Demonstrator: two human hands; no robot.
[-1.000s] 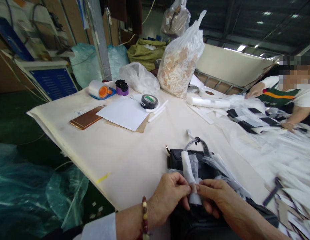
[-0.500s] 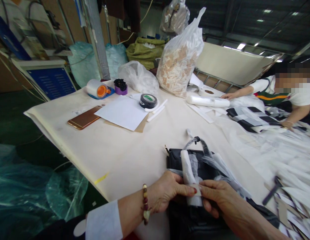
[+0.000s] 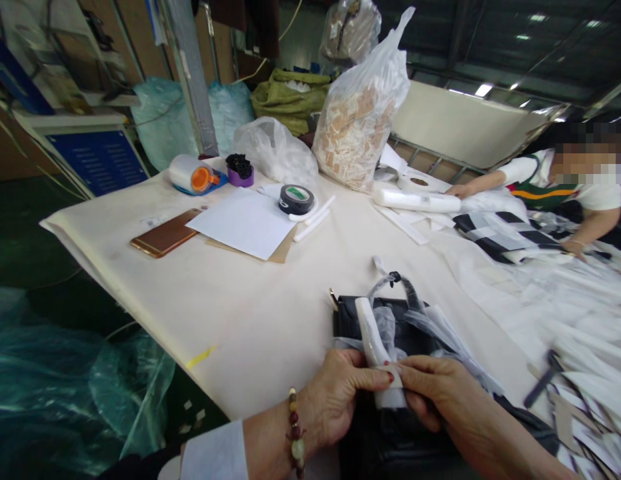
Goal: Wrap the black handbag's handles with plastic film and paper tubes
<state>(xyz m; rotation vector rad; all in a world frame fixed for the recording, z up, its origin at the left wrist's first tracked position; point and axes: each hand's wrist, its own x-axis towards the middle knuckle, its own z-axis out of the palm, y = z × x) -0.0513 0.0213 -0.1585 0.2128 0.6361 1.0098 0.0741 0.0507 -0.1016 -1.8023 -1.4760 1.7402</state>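
A black leather-like bag [image 3: 350, 316] lies on the table in front of me, its top handle [image 3: 413, 293] covered in clear plastic. Over it, a strap wrapped in white foam [image 3: 369, 328] slants between my hands. My left hand [image 3: 335, 390] pinches the wrap from the left, thumb laid along it. From the right, my right hand [image 3: 435, 387] grips the same wrap, fingertips meeting the left thumb. A small pale band [image 3: 393, 379] goes round the wrap at the fingertips. The strap's lower end is partly hidden by my hands.
Left on the table [image 3: 260, 300] are a phone [image 3: 165, 233], white paper [image 3: 243, 223] and black tape [image 3: 296, 200]. A bag of scraps [image 3: 357, 127] stands behind. Across the table, a co-worker's hand [image 3: 574, 249] touches a checkered piece [image 3: 505, 233]. A black-handled tool [image 3: 543, 381] lies right.
The upper end of the foam-wrapped strap has tilted slightly left. Both hands keep their grip at the pale band, with a small shift of the fingers.
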